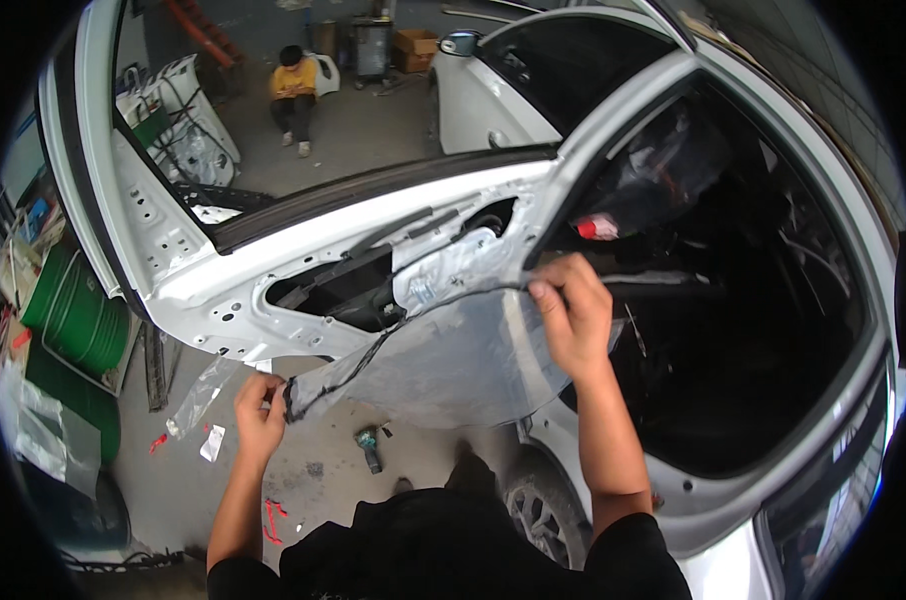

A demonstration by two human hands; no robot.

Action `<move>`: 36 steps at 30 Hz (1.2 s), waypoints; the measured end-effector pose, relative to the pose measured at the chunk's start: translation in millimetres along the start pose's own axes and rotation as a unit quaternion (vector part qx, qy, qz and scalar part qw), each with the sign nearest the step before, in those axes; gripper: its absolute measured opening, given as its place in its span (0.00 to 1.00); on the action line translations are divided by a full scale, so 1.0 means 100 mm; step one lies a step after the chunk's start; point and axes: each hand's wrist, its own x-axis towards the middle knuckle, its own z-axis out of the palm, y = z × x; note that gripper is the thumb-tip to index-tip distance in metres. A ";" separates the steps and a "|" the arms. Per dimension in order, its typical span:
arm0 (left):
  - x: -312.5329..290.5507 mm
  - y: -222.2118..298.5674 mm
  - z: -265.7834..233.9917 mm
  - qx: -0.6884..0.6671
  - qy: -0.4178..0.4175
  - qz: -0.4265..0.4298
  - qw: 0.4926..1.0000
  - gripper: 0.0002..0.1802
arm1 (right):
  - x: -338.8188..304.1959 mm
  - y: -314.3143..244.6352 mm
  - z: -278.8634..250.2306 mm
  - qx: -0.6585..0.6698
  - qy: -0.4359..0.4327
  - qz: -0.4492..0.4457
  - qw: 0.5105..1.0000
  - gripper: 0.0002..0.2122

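Note:
A clear plastic sheet (453, 365) with a black sealant bead along its upper edge stretches between my hands. My left hand (260, 412) pinches its left corner, where the black bead bunches up. Higher up and to the right, my right hand (573, 310) grips the top edge between thumb and fingers. Behind the sheet stands the white car door (223, 290), stripped of its trim, its inner metal bare with a large dark opening. Part of a whitish film (438, 270) clings inside that opening. The sheet hides the door's lower right part.
A cordless drill (370, 447) lies on the floor by my feet, with red scraps (273, 520) nearby. Green drums (78, 320) stand at left. The open car body (873, 330) is at right, its wheel (548, 510) below. A person in yellow (294, 82) sits beyond the door.

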 end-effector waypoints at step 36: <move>0.34 1.85 1.64 0.245 0.331 -0.093 0.907 0.05 | 0.06 2.81 -0.10 0.385 -0.129 0.105 0.908 0.04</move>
